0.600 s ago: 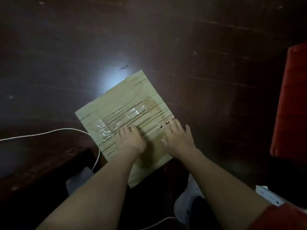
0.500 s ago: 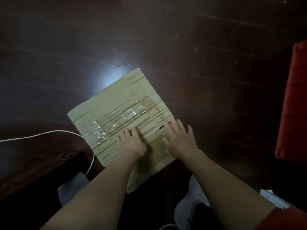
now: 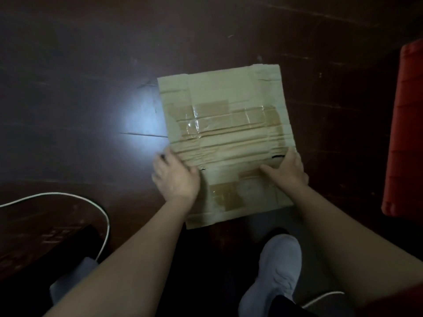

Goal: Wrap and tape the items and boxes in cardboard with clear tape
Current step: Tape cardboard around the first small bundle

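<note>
A flat, creased cardboard sheet with strips of clear tape across its middle lies on the dark wooden surface. My left hand holds the sheet's left edge, thumb on top and fingers curled at the edge. My right hand holds the right edge the same way, its thumb lying across the cardboard. Small tears show in the sheet beside each hand. No tape roll or other item is in view.
A red object stands at the right edge. A white cable curves across the lower left past a dark block. My grey shoes are below the sheet. A bright light reflection lies to its left.
The cardboard has turned clockwise and now sits squarer to me. Both hands moved from lying flat on top of it to holding its left and right edges.
</note>
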